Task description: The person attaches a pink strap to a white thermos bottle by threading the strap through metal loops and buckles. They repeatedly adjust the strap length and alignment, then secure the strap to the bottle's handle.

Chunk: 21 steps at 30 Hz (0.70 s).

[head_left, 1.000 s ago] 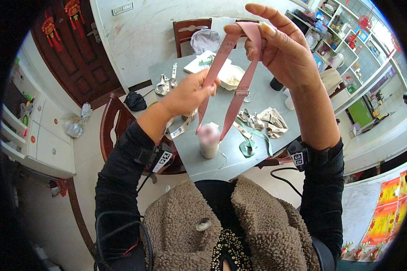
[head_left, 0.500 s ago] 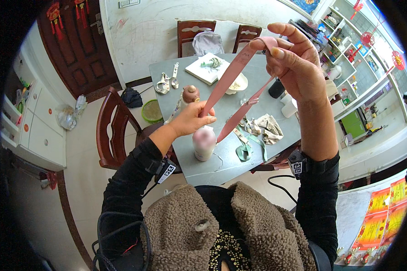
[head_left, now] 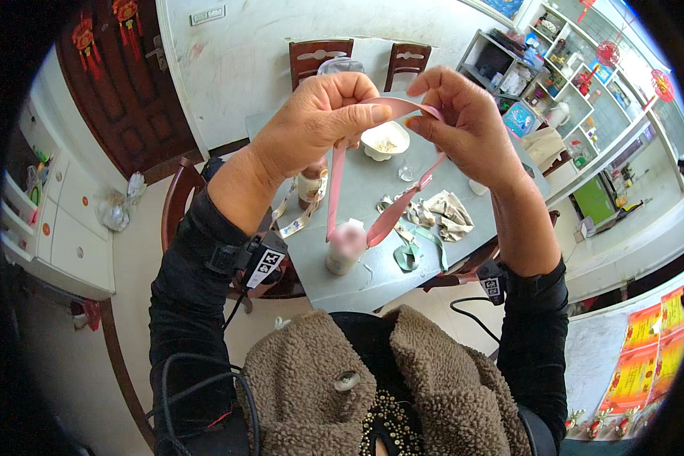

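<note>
A pink strap (head_left: 388, 221) hangs in a loop from both my hands, above the near part of the grey table. Its two lower ends come down at either side of a pale bottle with a pinkish top (head_left: 344, 251), which stands upright. My left hand (head_left: 319, 114) pinches the top of the loop between thumb and fingers. Just right of it, my right hand (head_left: 463, 121) grips the same strap with thumb and forefinger, the other fingers curled. Behind my left wrist stands a second bottle (head_left: 312, 187) with a patterned strap, partly hidden by my arm.
On the grey table (head_left: 311, 285) lie green straps (head_left: 408, 256) and a crumpled beige cloth (head_left: 450, 214). A white bowl (head_left: 380, 152) and a small clear glass piece (head_left: 408, 172) are farther back. Wooden chairs (head_left: 181, 201) stand around the table.
My left hand has risen from beside the bottle to the top of the strap. My right hand has come lower and slightly left, so both hands are now close together on the strap.
</note>
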Each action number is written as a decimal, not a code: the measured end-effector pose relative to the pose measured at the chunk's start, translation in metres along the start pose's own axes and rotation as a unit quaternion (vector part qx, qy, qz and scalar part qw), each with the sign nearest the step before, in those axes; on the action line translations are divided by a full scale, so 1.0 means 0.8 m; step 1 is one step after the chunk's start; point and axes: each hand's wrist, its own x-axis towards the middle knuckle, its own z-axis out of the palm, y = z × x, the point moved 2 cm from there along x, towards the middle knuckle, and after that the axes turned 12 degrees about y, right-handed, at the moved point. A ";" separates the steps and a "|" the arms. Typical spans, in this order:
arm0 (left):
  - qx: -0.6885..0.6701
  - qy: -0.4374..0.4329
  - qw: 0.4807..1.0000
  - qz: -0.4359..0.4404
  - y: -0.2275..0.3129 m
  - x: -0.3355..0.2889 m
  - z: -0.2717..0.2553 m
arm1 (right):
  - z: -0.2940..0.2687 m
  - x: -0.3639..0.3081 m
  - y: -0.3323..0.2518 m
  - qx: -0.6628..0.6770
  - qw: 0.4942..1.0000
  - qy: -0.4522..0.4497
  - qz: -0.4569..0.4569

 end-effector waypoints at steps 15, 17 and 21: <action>-0.178 0.010 0.979 -0.100 -0.007 0.030 -0.019 | 0.020 -0.072 0.078 0.478 0.856 -0.104 0.170; -0.192 0.014 0.976 -0.101 -0.009 0.029 -0.022 | 0.026 -0.075 0.084 0.505 0.838 -0.136 0.154; -0.196 0.033 0.977 -0.076 -0.002 0.035 -0.041 | 0.049 -0.088 0.107 0.323 0.889 -0.255 0.202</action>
